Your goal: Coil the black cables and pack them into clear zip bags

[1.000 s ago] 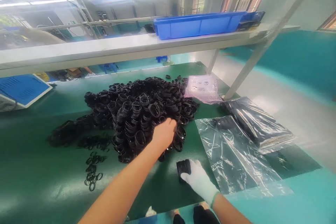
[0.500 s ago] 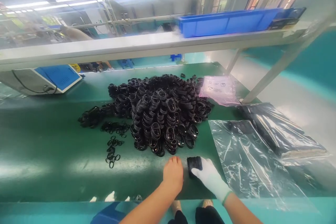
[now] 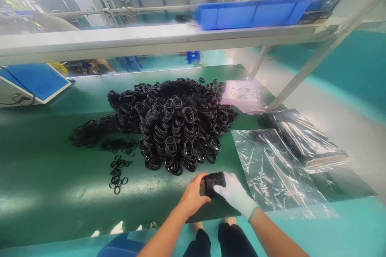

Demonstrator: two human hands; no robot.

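My right hand (image 3: 234,194), in a white glove, grips a stack of coiled black cables (image 3: 214,183) just above the table's front edge. At the stack's left end, my bare left hand (image 3: 193,196) has its fingers at the top and its thumb below, cupped around that end. Beyond both hands rises a large pile of coiled black cables (image 3: 170,128). Small black rings (image 3: 117,172) lie loose on the green table to the left of the pile.
A clear plastic bag (image 3: 271,168) lies flat on the right, beside a filled plastic bag (image 3: 304,136). Behind them is a pinkish bag (image 3: 243,94). A shelf (image 3: 120,42) spans above the table and carries a blue bin (image 3: 253,14). A blue-fronted box (image 3: 36,80) stands at left.
My left hand has opened from a closed fist and come to the left end of the cable stack. My right hand keeps its hold on the stack. The camera view has shifted.
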